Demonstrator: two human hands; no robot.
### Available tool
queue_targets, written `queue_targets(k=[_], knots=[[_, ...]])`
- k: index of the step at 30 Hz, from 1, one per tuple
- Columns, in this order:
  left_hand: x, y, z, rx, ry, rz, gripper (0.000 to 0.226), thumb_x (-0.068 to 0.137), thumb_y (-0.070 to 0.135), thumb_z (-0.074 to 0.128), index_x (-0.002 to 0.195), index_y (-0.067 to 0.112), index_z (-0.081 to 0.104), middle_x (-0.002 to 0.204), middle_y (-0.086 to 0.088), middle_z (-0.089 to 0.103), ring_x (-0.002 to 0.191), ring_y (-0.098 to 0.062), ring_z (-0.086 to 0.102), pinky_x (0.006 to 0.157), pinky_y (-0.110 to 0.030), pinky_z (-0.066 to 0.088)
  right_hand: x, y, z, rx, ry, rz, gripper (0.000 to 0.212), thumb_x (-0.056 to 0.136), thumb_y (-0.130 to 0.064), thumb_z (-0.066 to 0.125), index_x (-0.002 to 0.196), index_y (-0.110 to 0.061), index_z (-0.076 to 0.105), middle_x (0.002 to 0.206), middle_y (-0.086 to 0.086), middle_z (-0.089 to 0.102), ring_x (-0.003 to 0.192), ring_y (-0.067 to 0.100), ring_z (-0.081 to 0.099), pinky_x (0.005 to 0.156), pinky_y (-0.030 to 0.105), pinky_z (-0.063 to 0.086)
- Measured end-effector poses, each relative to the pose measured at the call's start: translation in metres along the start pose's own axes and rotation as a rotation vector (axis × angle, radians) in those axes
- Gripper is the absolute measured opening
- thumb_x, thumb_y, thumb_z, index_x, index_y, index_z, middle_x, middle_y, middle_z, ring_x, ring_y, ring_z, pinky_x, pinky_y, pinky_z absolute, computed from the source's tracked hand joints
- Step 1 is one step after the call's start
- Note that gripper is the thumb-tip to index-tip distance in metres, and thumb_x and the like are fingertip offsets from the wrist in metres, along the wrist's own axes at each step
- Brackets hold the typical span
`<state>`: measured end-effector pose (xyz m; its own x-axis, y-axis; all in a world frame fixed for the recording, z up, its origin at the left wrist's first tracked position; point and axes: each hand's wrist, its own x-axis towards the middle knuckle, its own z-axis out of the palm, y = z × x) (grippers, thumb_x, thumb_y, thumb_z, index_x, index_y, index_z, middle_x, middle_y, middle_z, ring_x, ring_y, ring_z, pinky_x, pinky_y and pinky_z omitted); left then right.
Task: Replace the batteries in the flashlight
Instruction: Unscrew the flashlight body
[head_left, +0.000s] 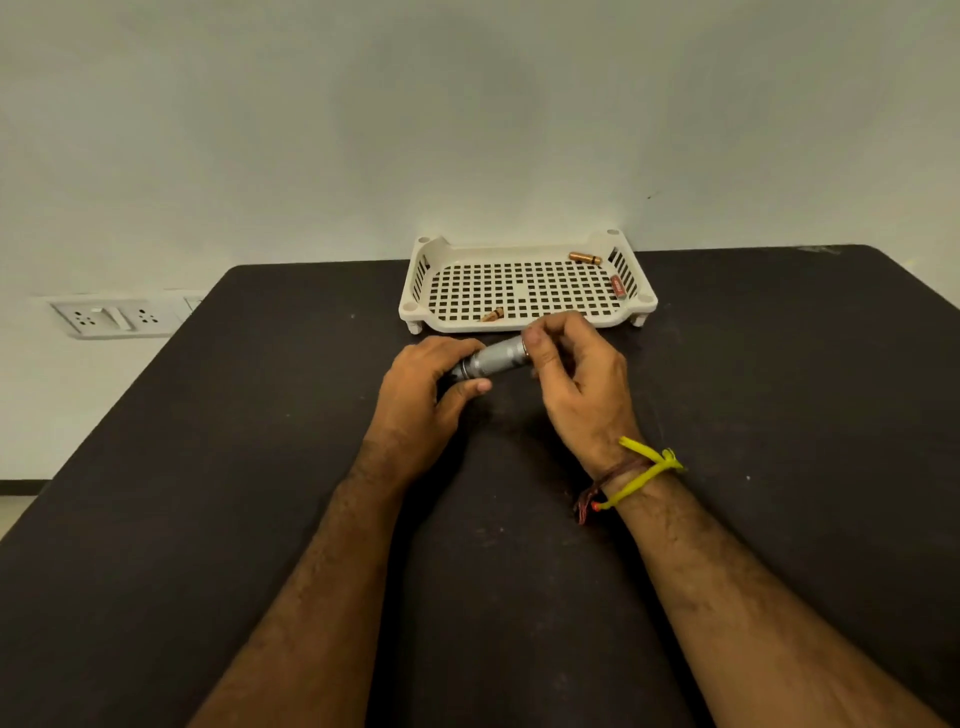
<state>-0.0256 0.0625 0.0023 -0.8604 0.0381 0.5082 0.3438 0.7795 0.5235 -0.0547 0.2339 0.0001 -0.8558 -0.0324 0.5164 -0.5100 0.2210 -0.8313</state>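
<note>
A grey metal flashlight (493, 360) lies slanted between both hands, just above the black table (208, 467). My left hand (423, 395) wraps its lower, darker end. My right hand (576, 376) pinches its upper right end with thumb and fingertips; that end is hidden under the fingers. Behind the hands stands a white perforated tray (524, 286). In it lie a copper-coloured battery (584, 257) at the back right, a red battery (617, 286) along the right wall, and a small copper-coloured battery (492, 315) at the front rim.
The tray stands against a pale wall at the table's far edge. A white socket panel (111, 316) is on the wall at the left. Yellow and red threads (631, 480) are tied around my right wrist.
</note>
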Motion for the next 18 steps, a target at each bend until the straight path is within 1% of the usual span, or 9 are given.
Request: queue_targets(k=[4,6,8,9,11,13,15,17,18], knots=[[0.0005,0.0005,0.0003,0.018,0.014,-0.042,0.034,0.084,0.014,0.077,0.117,0.008,0.070,0.112,-0.006,0.071,0.102,-0.019,0.061,0.093,-0.030,0.042,0.0015,0.0004,-0.0009,-0.002,-0.052,-0.070,0.016,0.094,-0.008,0.061,0.109,-0.009,0.068,0.105,-0.001,0.069,0.099,0.011,0.065,0.091,0.030,0.055],[0.0006,0.0008,0.0004,0.021,0.021,-0.049,0.035,0.084,0.014,0.076,0.118,0.008,0.070,0.112,-0.006,0.071,0.100,-0.013,0.057,0.092,-0.029,0.041,0.0006,0.0009,-0.0001,0.004,-0.044,0.003,0.016,0.096,-0.017,0.063,0.110,-0.013,0.067,0.099,0.001,0.069,0.092,0.014,0.066,0.084,0.031,0.056],[0.0014,0.0011,0.0016,0.040,0.004,-0.046,0.034,0.084,0.014,0.076,0.118,0.009,0.070,0.111,-0.005,0.071,0.100,-0.012,0.056,0.091,-0.027,0.038,0.0013,0.0036,-0.0005,0.014,-0.051,0.089,0.013,0.096,-0.022,0.064,0.106,-0.014,0.067,0.087,0.006,0.069,0.082,0.022,0.066,0.074,0.041,0.058],[0.0019,0.0008,0.0022,0.054,-0.005,-0.053,0.035,0.084,0.014,0.076,0.118,0.010,0.070,0.112,-0.005,0.070,0.101,-0.015,0.057,0.092,-0.027,0.037,0.0020,0.0046,-0.0015,0.017,-0.069,0.099,0.011,0.096,-0.019,0.064,0.106,-0.014,0.067,0.087,0.007,0.069,0.081,0.023,0.066,0.075,0.043,0.058],[0.0030,-0.0003,0.0026,0.073,-0.001,-0.072,0.035,0.085,0.014,0.075,0.119,0.010,0.069,0.113,-0.006,0.070,0.102,-0.019,0.059,0.092,-0.027,0.037,0.0034,0.0031,-0.0028,0.041,-0.091,0.069,0.016,0.094,-0.009,0.064,0.109,-0.014,0.069,0.098,0.003,0.071,0.089,0.014,0.065,0.084,0.035,0.057],[0.0035,-0.0008,0.0031,0.081,0.006,-0.077,0.036,0.085,0.013,0.075,0.120,0.009,0.069,0.114,-0.007,0.070,0.102,-0.019,0.058,0.092,-0.028,0.037,0.0037,0.0029,-0.0026,0.050,-0.069,0.069,0.016,0.094,-0.012,0.065,0.110,-0.015,0.068,0.100,-0.001,0.069,0.089,0.005,0.062,0.084,0.026,0.055],[0.0036,-0.0011,0.0032,0.087,-0.004,-0.079,0.037,0.085,0.014,0.075,0.121,0.009,0.069,0.115,-0.007,0.070,0.104,-0.019,0.058,0.093,-0.030,0.039,0.0037,0.0023,-0.0017,0.052,-0.051,0.147,0.013,0.096,-0.023,0.065,0.105,-0.015,0.067,0.088,0.003,0.068,0.079,0.017,0.064,0.074,0.036,0.057],[0.0043,-0.0027,0.0030,0.101,-0.018,-0.083,0.037,0.085,0.015,0.075,0.121,0.011,0.069,0.116,-0.006,0.069,0.105,-0.022,0.059,0.094,-0.032,0.041,0.0047,0.0050,-0.0025,0.064,-0.081,0.173,0.008,0.096,-0.018,0.065,0.102,-0.014,0.068,0.087,0.010,0.068,0.081,0.027,0.065,0.074,0.044,0.058],[0.0043,-0.0033,0.0033,0.101,-0.015,-0.087,0.036,0.085,0.016,0.075,0.121,0.012,0.069,0.116,-0.005,0.069,0.106,-0.023,0.059,0.094,-0.031,0.041,0.0050,0.0049,-0.0030,0.082,-0.098,0.160,0.010,0.095,-0.012,0.065,0.103,-0.015,0.068,0.091,0.007,0.069,0.084,0.024,0.066,0.078,0.044,0.059]])
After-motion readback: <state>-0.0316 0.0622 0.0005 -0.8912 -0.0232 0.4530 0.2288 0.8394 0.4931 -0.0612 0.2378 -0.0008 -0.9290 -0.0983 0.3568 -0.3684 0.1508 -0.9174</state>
